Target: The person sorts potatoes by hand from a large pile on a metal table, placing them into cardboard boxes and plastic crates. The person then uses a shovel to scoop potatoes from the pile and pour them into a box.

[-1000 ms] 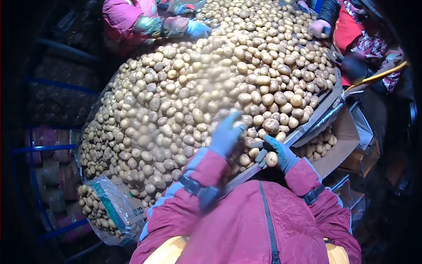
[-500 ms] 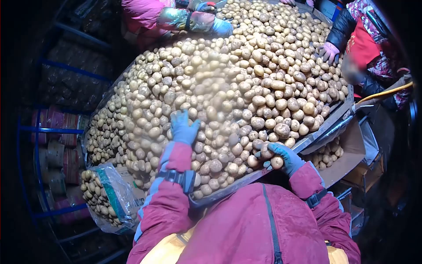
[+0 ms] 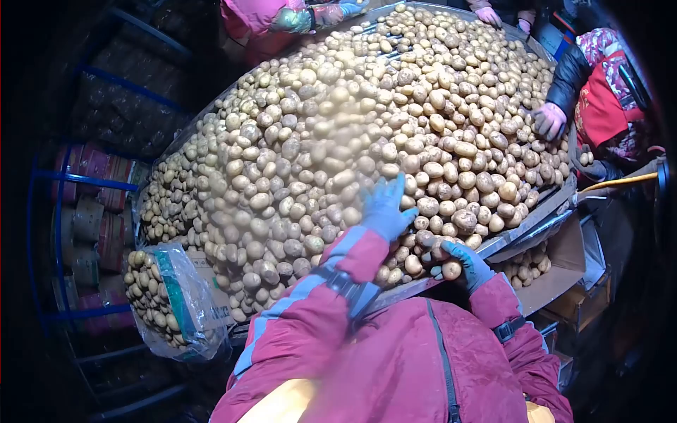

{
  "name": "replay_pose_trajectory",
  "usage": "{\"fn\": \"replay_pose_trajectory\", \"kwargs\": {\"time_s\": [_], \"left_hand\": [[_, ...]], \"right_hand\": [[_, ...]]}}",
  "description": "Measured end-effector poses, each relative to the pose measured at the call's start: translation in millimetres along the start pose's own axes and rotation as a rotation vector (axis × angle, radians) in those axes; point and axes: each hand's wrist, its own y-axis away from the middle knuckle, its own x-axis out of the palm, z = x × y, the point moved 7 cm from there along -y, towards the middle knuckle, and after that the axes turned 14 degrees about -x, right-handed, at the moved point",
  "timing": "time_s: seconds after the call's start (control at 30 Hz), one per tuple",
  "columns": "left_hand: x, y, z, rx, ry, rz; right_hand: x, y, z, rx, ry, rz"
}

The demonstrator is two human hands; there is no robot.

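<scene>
A broad heap of potatoes (image 3: 296, 169) covers the sorting table (image 3: 522, 229) in front of me. My left hand (image 3: 386, 210), in a blue glove, reaches over the middle of the heap with its fingers spread, and no potato shows in its grip. Close to the near edge of the table, my right hand (image 3: 467, 264), gloved in blue too, is closed around potatoes. One round potato (image 3: 451, 269) shows at its fingertips and another lies against the fingers just above.
A plastic-lined box of potatoes (image 3: 156, 299) stands at the left. Below the table's right edge is an open cardboard box (image 3: 564, 261) with potatoes. Other people work around the table, one with a pink glove (image 3: 549, 120) at the right. Blue racks (image 3: 84, 180) with boxes line the left.
My left hand has moved right across the heap, towards my right hand, fingers still spread. My right hand keeps its hold on potatoes. The far-left person's hand has drawn back towards the far edge.
</scene>
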Motion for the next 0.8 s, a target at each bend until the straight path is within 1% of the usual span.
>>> {"fn": "replay_pose_trajectory", "kwargs": {"time_s": [0.1, 0.13, 0.2, 0.27, 0.3, 0.37, 0.4, 0.5, 0.53, 0.57, 0.63, 0.67, 0.77, 0.8], "left_hand": [[-24.3, 15.7, 14.2, 0.079, 0.341, 0.258], [-35.7, 22.4, 32.8, 0.160, 0.198, 0.028], [-86.8, 28.7, 59.3, -0.088, 0.111, 0.275], [-78.0, 49.4, 121.6, -0.143, -0.153, 0.171], [-76.7, 57.3, 126.8, -0.158, -0.202, 0.208], [-73.7, 70.5, 134.9, -0.194, -0.298, 0.275], [-60.6, 73.4, 144.1, -0.135, -0.156, 0.107], [-48.3, 50.0, 122.1, -0.165, -0.116, 0.150], [-43.3, 43.5, 112.7, -0.039, -0.007, 0.065], [-34.1, 40.3, 112.9, -0.040, -0.044, 0.041], [-35.5, 23.8, 90.1, -0.036, -0.116, -0.008], [-38.3, 16.5, 80.7, -0.062, -0.034, -0.034], [-26.6, -0.3, 54.2, -0.055, -0.060, 0.061], [-28.9, -5.2, 50.4, -0.145, 0.049, 0.174]], "right_hand": [[-13.0, -5.8, -14.5, 0.002, -0.124, -0.085], [-15.8, -5.4, -18.4, 0.021, -0.156, -0.100], [-20.6, -5.5, -21.1, 0.054, -0.220, -0.131], [-14.3, -2.8, -13.9, 0.030, -0.163, -0.150], [-12.1, -1.4, -12.3, 0.021, -0.133, -0.159], [-22.0, -5.9, -18.4, 0.016, -0.110, -0.109], [-24.4, -8.0, -20.2, 0.013, -0.096, -0.082], [-21.2, -6.6, -17.9, -0.027, -0.123, -0.104], [-21.8, -6.1, -18.9, -0.016, -0.120, -0.107], [-23.6, -4.9, -20.8, -0.006, -0.120, -0.111], [-23.1, -5.6, -18.2, 0.010, -0.122, -0.122], [-19.0, -3.3, -15.2, 0.004, -0.138, -0.127], [-23.2, -4.3, -19.3, 0.050, -0.139, -0.179], [-17.5, -3.2, -15.1, 0.029, -0.135, -0.171]]}}
